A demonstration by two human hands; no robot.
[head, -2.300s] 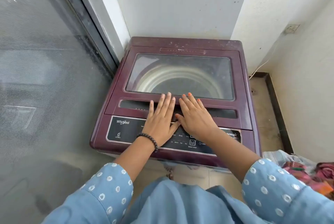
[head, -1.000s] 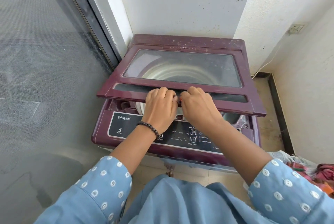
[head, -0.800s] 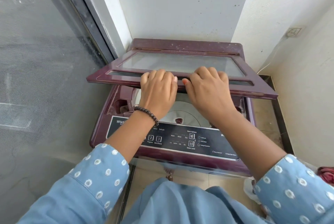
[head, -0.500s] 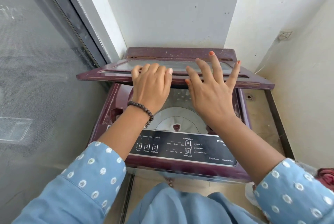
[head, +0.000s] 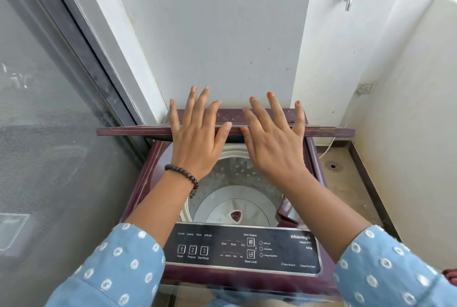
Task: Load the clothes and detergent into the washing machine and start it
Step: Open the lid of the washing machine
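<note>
With the lid (head: 138, 131) raised edge-on, its long axis running left to right across the open tub (head: 235, 197), left hand (head: 197, 138) and right hand (head: 274, 143) press it with spread, straight fingers, equally near; next push probably goes away toward the wall (head: 222, 34).

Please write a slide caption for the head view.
Both open hands push up the washing machine lid above the drum.

The maroon washing machine (head: 148, 183) stands with its lid (head: 128, 131) raised edge-on — the left hand (head: 197, 143) and the right hand (head: 274, 148) both press flat against its front edge, fingers straight. Below, the drum (head: 235, 205) shows bare metal; the control panel (head: 242, 249) runs along the near edge.
</note>
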